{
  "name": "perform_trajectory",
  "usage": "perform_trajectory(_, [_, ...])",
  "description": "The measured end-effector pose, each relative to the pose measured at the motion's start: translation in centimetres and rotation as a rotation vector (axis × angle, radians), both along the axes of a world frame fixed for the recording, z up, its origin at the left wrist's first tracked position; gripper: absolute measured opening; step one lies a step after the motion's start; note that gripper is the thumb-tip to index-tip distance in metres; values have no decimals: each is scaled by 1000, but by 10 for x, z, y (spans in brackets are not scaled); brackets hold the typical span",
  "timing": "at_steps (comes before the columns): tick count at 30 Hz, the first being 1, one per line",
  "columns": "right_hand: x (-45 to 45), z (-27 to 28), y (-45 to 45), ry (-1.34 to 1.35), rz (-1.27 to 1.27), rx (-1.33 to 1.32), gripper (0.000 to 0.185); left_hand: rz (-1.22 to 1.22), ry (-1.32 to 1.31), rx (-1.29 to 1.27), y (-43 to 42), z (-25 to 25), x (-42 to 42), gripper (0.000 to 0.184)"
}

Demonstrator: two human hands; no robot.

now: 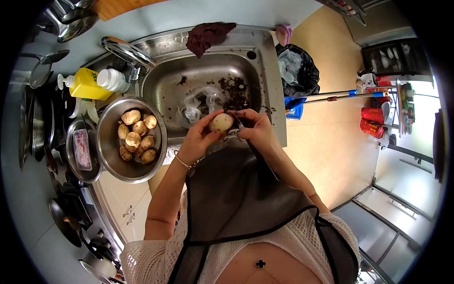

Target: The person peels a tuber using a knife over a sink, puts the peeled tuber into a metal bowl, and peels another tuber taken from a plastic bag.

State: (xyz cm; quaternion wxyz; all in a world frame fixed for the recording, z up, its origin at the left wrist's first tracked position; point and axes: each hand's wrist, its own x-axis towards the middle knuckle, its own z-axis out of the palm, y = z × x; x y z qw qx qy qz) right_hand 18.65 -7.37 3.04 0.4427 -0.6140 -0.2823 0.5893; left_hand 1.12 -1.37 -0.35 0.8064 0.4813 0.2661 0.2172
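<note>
My left hand (203, 135) is closed round a potato (221, 123), partly peeled, its pale flesh showing. Close against its right side, my right hand (259, 130) grips a small dark-bladed peeling tool (237, 120); whether it is a knife or a peeler is hard to make out. Both hands are over the front edge of the steel sink (158, 94). Dark peelings (234, 92) lie in the basin beside a crumpled clear plastic bag (201, 102). To the left, a metal bowl (108, 151) holds several unpeeled potatoes (134, 138).
A smaller bowl with a wrapped pink package (82, 149) stands farther left. Behind it are a yellow bottle (87, 84), a white bottle (113, 80) and the faucet (127, 49). A dark red cloth (208, 38) lies on the sink's back rim. A black-lined bin (302, 71) stands right.
</note>
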Motion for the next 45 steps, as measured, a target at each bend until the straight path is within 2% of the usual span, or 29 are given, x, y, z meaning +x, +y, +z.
perform_trajectory(2, [-11, -1, -3, -94, -15, 89, 45, 99, -37, -13, -2, -2, 4, 44])
perform_trajectory(4, [-29, 10, -3, -416, -106, 337, 42, 93, -14, -16, -3, -3, 5, 44])
perform_trajectory(6, [-22, 4, -5, -397, -67, 297, 43, 88, 12, -17, -3, -7, 3, 44])
perform_trajectory(8, [-11, 3, -3, -381, -24, 257, 44, 50, -170, -349, -2, -14, -2, 46])
perform_trajectory(10, [0, 7, 0, 77, 10, -49, 49, 32, -224, -417, -3, -22, -5, 45])
perform_trajectory(12, [-4, 6, 1, 23, -7, 18, 49, 21, -280, -482, -4, -24, -5, 45])
perform_trajectory(14, [-14, 2, -2, -34, -30, 78, 49, 129, -253, -409, -7, -22, 2, 44])
perform_trajectory(16, [-27, -6, -5, -463, -101, 356, 49, 122, -200, -336, -7, -17, 6, 43])
perform_trajectory(18, [-20, 2, -3, -460, -40, 296, 50, 114, -149, -260, -4, -15, 7, 42])
perform_trajectory(21, [-6, 6, -1, -385, 33, 223, 49, 68, -192, -336, -1, -12, 3, 41])
perform_trajectory(23, [2, 13, 3, 4, 12, 33, 45, 121, -307, -528, 0, -4, 3, 38])
perform_trajectory(24, [-1, 15, 1, -99, 31, 29, 43, 122, -307, -527, 1, -6, 3, 38])
perform_trajectory(26, [-4, 11, 0, -122, 33, 55, 45, 151, -269, -545, 2, -9, 2, 37])
perform_trajectory(28, [-8, 3, -1, -148, 33, 84, 47, 195, -226, -519, 1, 4, 7, 38])
perform_trajectory(30, [-15, -6, -2, -361, 5, 334, 53, 238, -181, -491, -1, 7, 8, 40])
perform_trajectory(32, [-22, 2, -6, -440, 63, 320, 59, 123, -54, -153, -4, 3, 6, 44])
perform_trajectory(33, [-24, 7, -6, -518, 123, 306, 65, 122, -53, -152, -3, 3, 6, 44])
perform_trajectory(36, [-22, 11, -7, -536, 133, 215, 64, 80, -24, -95, -2, 4, 4, 48])
perform_trajectory(38, [-18, 3, -9, -460, 94, 237, 59, 6, 60, -71, 1, 7, 2, 46])
perform_trajectory(40, [-10, 3, -8, -386, 55, 262, 55, 16, 8, -124, 3, 5, 0, 46])
perform_trajectory(42, [0, 13, -3, 28, 48, -26, 54, 29, -44, -176, 5, 3, -3, 45])
perform_trajectory(45, [4, 10, 0, 1, 123, -68, 63, -3, -83, -193, 5, 2, -4, 45])
